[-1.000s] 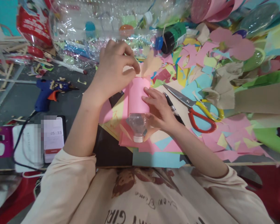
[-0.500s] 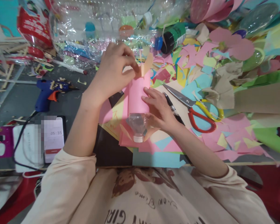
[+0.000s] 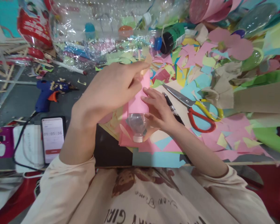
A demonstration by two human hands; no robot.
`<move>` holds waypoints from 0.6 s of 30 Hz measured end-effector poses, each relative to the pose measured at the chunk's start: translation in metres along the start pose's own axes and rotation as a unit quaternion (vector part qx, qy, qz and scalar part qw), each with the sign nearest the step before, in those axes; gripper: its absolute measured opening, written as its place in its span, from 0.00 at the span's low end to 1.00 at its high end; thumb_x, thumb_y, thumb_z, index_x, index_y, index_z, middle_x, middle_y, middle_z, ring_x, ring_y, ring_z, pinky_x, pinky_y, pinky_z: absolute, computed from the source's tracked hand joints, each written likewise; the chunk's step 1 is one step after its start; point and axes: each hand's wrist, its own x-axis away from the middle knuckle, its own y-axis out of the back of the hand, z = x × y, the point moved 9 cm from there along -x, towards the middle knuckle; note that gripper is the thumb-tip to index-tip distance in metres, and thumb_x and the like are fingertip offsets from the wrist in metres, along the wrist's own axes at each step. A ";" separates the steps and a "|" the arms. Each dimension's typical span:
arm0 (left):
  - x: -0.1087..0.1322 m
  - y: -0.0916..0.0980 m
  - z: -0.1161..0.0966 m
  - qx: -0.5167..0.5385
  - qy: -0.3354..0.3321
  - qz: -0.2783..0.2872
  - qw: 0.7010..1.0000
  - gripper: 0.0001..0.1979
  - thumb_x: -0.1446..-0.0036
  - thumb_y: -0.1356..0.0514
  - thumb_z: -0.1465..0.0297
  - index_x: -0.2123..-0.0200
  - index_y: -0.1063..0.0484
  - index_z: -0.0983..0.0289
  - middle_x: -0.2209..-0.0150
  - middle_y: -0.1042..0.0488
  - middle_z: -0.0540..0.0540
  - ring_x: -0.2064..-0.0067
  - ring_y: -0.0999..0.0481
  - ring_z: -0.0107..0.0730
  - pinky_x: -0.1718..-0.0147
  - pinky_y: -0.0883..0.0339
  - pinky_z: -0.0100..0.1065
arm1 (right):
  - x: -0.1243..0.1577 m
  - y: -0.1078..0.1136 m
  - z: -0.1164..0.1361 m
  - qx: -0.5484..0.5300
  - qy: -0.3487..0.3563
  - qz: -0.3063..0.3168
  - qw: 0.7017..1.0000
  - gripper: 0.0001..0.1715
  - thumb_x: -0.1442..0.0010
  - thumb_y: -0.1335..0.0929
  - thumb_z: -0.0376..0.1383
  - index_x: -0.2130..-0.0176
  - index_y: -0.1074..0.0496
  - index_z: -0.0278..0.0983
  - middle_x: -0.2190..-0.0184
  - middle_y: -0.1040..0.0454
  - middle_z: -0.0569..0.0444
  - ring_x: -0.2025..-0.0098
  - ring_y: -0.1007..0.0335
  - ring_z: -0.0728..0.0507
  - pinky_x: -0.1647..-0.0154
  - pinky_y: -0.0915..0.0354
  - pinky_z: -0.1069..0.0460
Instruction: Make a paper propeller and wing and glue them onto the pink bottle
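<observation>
A small clear plastic bottle (image 3: pixel 137 123) wrapped in pink paper (image 3: pixel 138 104) lies with its white cap (image 3: pixel 138 138) towards me. My right hand (image 3: pixel 160 109) grips its right side, fingers on the pink paper and thumb near the clear shoulder. Peach paper pieces stick out on both sides by the cap. Across the far end of the bottle reaches my left hand (image 3: pixel 118 85), its index finger and thumb closed around a peach paper piece (image 3: pixel 147 62) there. The hand hides part of that end and of the piece.
Right of the bottle lie a black pen (image 3: pixel 172 107) and open scissors (image 3: pixel 191 107) with red and yellow handles. A blue glue gun (image 3: pixel 45 95) and a phone (image 3: pixel 53 133) are at left. Clear plastic bottles (image 3: pixel 102 34) and paper scraps (image 3: pixel 191 56) fill the back.
My left hand has come lower and turned, its back now covering more of the pink-wrapped bottle's left side, index finger stretched over the peach piece. My right hand and the bottle stay put.
</observation>
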 end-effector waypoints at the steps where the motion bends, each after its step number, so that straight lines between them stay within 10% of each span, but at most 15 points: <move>1: 0.000 -0.005 0.000 -0.017 0.004 0.029 0.999 0.20 0.39 0.51 0.69 0.46 0.30 0.58 0.77 0.33 0.49 0.70 0.27 0.34 0.67 0.40 0.33 | 0.000 0.000 0.000 0.002 -0.001 0.001 1.000 0.27 0.33 0.39 0.51 0.38 0.37 0.49 0.34 0.36 0.50 0.30 0.45 0.37 0.31 0.47 0.31; 6: -0.001 -0.026 -0.005 -0.059 -0.001 0.114 0.992 0.22 0.37 0.53 0.67 0.41 0.36 0.61 0.71 0.27 0.53 0.62 0.23 0.39 0.62 0.36 0.34 | -0.001 0.001 0.002 0.003 0.011 -0.007 1.000 0.27 0.33 0.39 0.51 0.39 0.36 0.47 0.35 0.35 0.49 0.31 0.44 0.38 0.32 0.46 0.32; 18: -0.005 -0.036 -0.007 -0.085 0.014 0.109 0.990 0.18 0.37 0.51 0.67 0.45 0.34 0.61 0.66 0.24 0.55 0.57 0.22 0.43 0.57 0.34 0.37 | 0.000 0.000 0.001 0.007 0.014 -0.009 1.000 0.26 0.33 0.39 0.51 0.40 0.35 0.46 0.35 0.35 0.47 0.31 0.44 0.37 0.32 0.46 0.30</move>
